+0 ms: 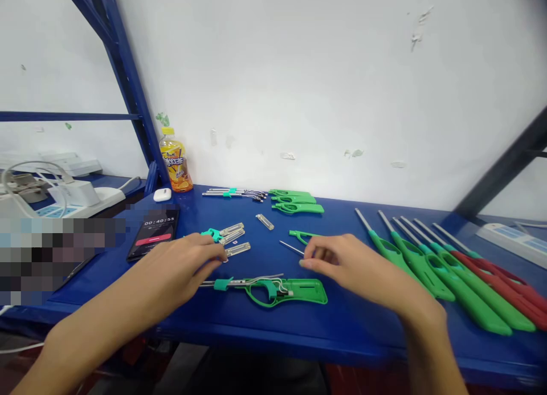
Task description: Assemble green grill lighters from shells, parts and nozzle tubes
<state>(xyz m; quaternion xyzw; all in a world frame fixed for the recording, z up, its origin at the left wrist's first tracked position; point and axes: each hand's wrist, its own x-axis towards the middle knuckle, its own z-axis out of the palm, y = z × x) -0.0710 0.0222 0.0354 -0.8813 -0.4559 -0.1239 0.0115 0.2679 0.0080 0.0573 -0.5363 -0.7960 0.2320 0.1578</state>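
An opened green lighter half-shell (273, 288) with wires and a metal tube lies near the front edge of the blue table (325, 321). My left hand (188, 267) hovers over its tube end, fingers curled, fingertips close to small clear gas tanks (233, 241). My right hand (337, 261) hovers just right of centre, fingers bent loosely, tips beside a thin metal rod (291, 247) and a green shell piece (302, 235). Neither hand plainly holds anything.
Several finished green and red long lighters (431, 264) lie in a row at right. Green shells (294, 201) and metal tube assemblies (235, 193) sit at the back, beside an orange drink bottle (175, 167). A phone (154, 232) showing a timer lies at left.
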